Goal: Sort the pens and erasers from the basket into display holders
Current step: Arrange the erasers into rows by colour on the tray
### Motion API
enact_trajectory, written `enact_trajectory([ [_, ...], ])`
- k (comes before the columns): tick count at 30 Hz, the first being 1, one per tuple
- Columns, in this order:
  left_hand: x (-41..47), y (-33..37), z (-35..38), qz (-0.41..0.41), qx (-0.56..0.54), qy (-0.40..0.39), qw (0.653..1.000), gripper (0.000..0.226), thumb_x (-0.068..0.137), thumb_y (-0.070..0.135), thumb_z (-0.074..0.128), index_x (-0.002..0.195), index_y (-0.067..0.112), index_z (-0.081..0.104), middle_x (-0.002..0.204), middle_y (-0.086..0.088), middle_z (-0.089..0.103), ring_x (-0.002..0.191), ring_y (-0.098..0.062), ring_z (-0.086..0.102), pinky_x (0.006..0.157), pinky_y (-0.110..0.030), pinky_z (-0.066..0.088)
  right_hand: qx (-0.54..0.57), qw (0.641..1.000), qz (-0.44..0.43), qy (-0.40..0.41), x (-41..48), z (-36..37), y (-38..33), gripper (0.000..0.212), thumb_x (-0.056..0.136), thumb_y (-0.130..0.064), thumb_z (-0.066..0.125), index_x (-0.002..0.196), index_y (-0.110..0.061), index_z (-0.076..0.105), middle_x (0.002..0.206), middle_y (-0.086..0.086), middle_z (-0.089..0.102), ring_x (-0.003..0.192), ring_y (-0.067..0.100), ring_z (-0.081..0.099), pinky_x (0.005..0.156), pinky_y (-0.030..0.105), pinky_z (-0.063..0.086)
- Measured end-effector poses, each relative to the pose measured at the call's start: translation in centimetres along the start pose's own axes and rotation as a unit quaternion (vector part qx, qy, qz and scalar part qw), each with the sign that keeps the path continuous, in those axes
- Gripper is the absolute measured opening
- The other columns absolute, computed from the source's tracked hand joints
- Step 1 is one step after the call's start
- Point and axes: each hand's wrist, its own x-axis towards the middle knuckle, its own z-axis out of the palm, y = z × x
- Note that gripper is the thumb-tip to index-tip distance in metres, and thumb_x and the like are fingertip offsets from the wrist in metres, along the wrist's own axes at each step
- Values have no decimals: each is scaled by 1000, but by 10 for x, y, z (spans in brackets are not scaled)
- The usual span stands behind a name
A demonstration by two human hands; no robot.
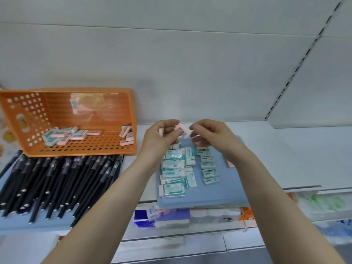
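My left hand (162, 136) holds pink erasers above the blue tray (228, 195); one pink eraser (182, 131) with a barcode sticks out between thumb and fingers. My right hand (209, 133) hovers just right of it with its fingers curled toward the eraser, whether touching it I cannot tell. On the tray lie several green-and-white erasers (174, 175) in loose rows. The tilted orange basket (22, 119) at the left holds several pink and green erasers (64, 137). Many black pens (57, 180) lie in front of the basket.
One pink eraser (228, 163) lies on the tray beside my right wrist. The white shelf (295, 149) stretches to the right. A lower shelf holds packaged goods (171, 216). The white back wall rises behind.
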Motion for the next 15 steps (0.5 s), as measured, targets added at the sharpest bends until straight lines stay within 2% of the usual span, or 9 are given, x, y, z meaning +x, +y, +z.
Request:
enact_trajectory([
  [2,-3,0,5,14,20,-17,1000,20,86,3,69,97,20,68,93,-1,70,74,-3,65,67,-17,52,127,987,42,-88,-7,5,-6,24,99,-21,56,112,-3,66,99,10,72,87,20,71,76,23,58],
  [3,-5,-1,6,25,32,-22,999,19,86,5,69,98,20,68,93,1,71,76,-4,65,68,-18,52,163,981,46,-96,-9,5,-5,23,98,-17,57,112,-1,66,97,11,71,85,17,71,75,21,57],
  [6,-7,-5,10,55,95,-5,994,22,88,15,69,106,28,66,94,7,65,75,-7,59,66,-20,48,183,983,15,-20,-12,-6,4,15,89,0,65,103,-5,68,89,7,69,80,11,66,73,18,55],
  [10,-9,-7,19,7,93,26,995,27,93,26,62,119,25,55,95,9,50,71,-9,49,63,-24,42,163,986,1,41,-28,-29,16,29,85,13,64,102,-10,68,84,2,70,70,5,66,64,13,51],
  [13,-14,-3,34,-27,60,-6,998,29,94,7,53,120,20,53,104,2,50,77,-10,48,67,-23,40,150,987,7,57,-38,-45,23,28,84,11,65,102,-10,70,80,-2,71,70,6,64,70,15,53],
  [15,-18,0,44,-37,48,-35,998,34,94,-3,43,120,16,52,114,-1,52,91,-11,55,76,-22,47,154,986,11,70,-44,-55,29,28,85,10,65,102,-11,70,85,3,71,75,9,65,75,16,54],
])
